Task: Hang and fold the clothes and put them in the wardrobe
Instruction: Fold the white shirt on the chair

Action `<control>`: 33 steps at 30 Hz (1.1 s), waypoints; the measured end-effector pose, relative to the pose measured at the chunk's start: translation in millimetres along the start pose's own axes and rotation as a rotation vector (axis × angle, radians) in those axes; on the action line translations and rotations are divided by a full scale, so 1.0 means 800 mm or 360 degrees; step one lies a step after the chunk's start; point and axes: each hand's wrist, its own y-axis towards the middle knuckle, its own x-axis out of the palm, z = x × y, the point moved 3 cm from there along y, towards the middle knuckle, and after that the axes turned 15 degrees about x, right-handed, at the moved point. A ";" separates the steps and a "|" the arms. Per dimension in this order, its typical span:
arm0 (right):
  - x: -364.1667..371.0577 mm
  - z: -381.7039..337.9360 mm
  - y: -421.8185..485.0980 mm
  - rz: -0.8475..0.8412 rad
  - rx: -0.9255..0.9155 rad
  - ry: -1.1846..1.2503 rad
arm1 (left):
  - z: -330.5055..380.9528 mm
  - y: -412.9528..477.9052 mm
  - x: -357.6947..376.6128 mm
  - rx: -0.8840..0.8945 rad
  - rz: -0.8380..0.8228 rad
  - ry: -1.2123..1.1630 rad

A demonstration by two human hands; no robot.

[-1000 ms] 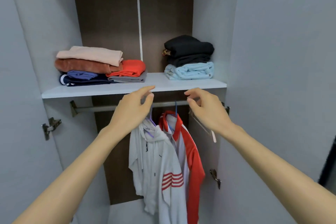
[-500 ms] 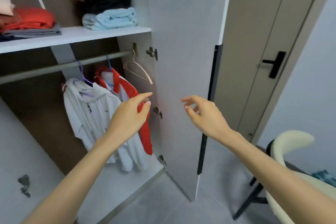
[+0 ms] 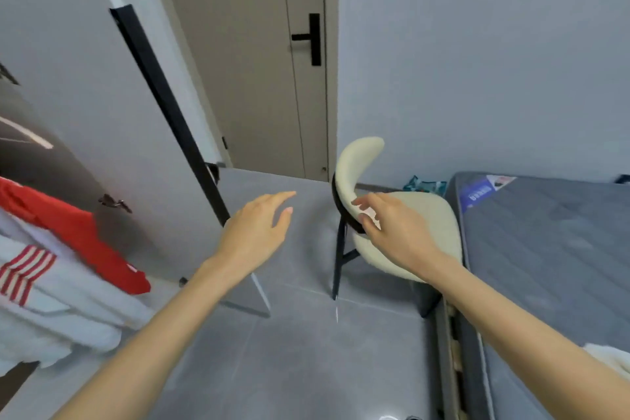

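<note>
Open wardrobe [image 3: 30, 164] at far left, holding a white top with red stripes [image 3: 61, 303] and, touching it, a red garment [image 3: 78, 232], both hanging; their upper parts are out of view. The wardrobe door [image 3: 85, 95] stands open, its black edge strip toward the room. Grey floor [image 3: 300, 351] lies open between door, cream chair [image 3: 358, 164] and mattress [image 3: 552, 249]. A pale cloth [image 3: 610, 356] lies at the mattress's near edge, cut by the frame. Left hand [image 3: 255, 232] and right hand [image 3: 392, 232] hover above the floor, fingers relaxed, holding nothing; the right hand is in front of the chair seat
</note>
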 end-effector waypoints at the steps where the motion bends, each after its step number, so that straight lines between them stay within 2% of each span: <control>1: -0.006 0.029 -0.002 0.0007 0.0062 -0.0026 | 0.016 0.018 0.020 0.0047 -0.0041 -0.0007; 7: -0.041 0.209 -0.023 0.0069 0.0422 -0.0155 | 0.126 0.119 0.157 0.0321 -0.0304 -0.0090; 12: -0.053 0.349 -0.058 0.0003 0.0814 -0.0182 | 0.217 0.178 0.276 0.0507 -0.0556 -0.0245; 17: -0.052 0.475 -0.118 -0.0073 0.1249 -0.0075 | 0.301 0.208 0.398 0.0666 -0.0876 -0.0230; 27: -0.006 0.632 -0.259 -0.0013 0.2112 0.0204 | 0.411 0.197 0.621 0.0907 -0.1497 -0.0407; 33: 0.044 0.703 -0.300 0.0061 0.2462 0.0355 | 0.450 0.180 0.745 0.0974 -0.1715 -0.0456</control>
